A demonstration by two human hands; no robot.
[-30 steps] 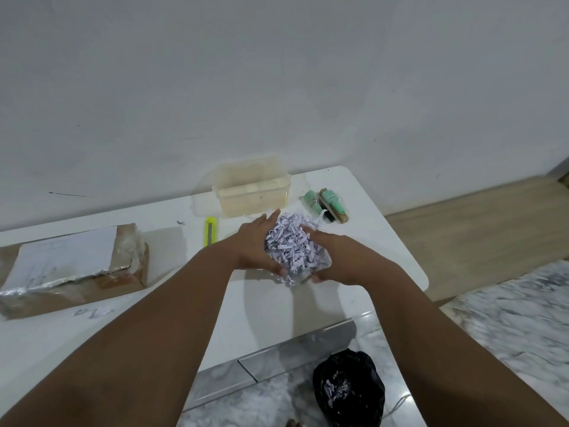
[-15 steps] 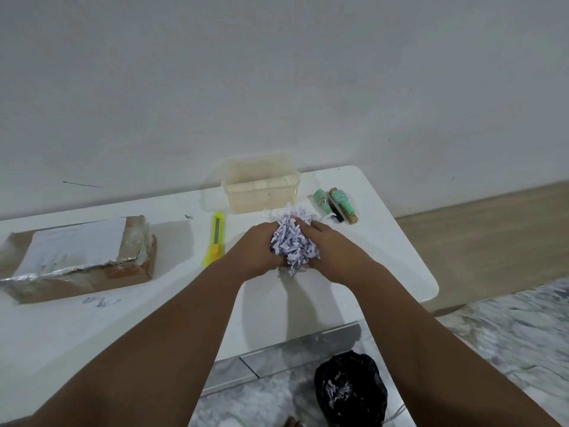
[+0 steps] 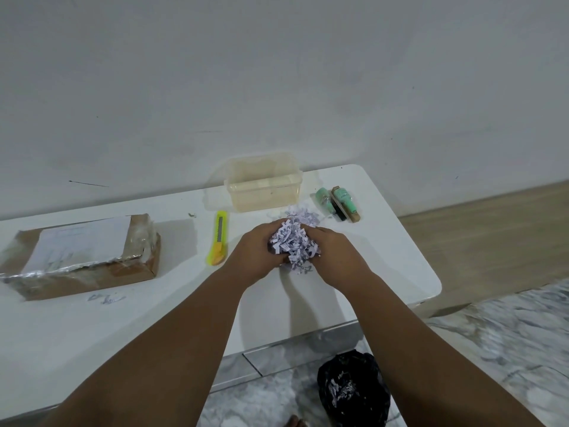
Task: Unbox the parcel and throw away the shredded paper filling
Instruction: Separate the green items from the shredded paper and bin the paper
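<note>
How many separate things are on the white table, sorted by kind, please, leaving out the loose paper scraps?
Cardboard parcels: 1
Clear plastic tubs: 1
Yellow utility knives: 1
Mint-green bottles: 2
Bundles of shredded paper, held by the left hand and the right hand: 1
Total: 6

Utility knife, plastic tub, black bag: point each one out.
utility knife point(image 3: 218, 238), head view, on the middle of its yellow body.
plastic tub point(image 3: 264, 192), head view, on its front wall.
black bag point(image 3: 363, 369), head view, on its upper rim beside the paper shreds.
</note>
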